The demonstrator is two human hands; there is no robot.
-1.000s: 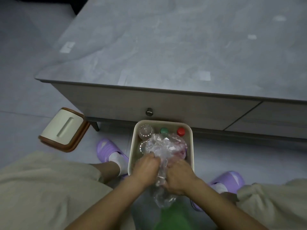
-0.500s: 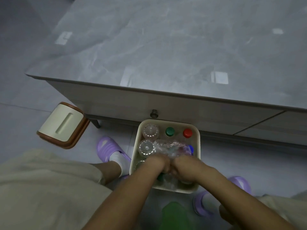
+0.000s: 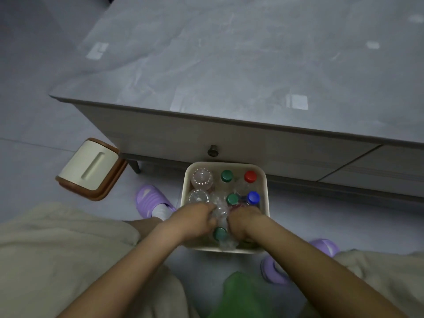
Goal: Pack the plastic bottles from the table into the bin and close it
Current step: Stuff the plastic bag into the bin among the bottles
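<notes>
Both hands are down in the cream bin [image 3: 263, 187] on the floor: left hand [image 3: 195, 218] and right hand [image 3: 245, 221] each have a closed grip on a crinkled clear plastic bottle [image 3: 220, 208]. Capped bottles stand packed at the far side. The bin lid [image 3: 88, 166] lies off to the left.

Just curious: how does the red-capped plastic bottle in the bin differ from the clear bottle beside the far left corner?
The red-capped plastic bottle stands cap up at the far right of the cream bin; the clear bottle shows no cap, only its clear ridged end, possibly its base. Both stand on end in the back row.
</notes>
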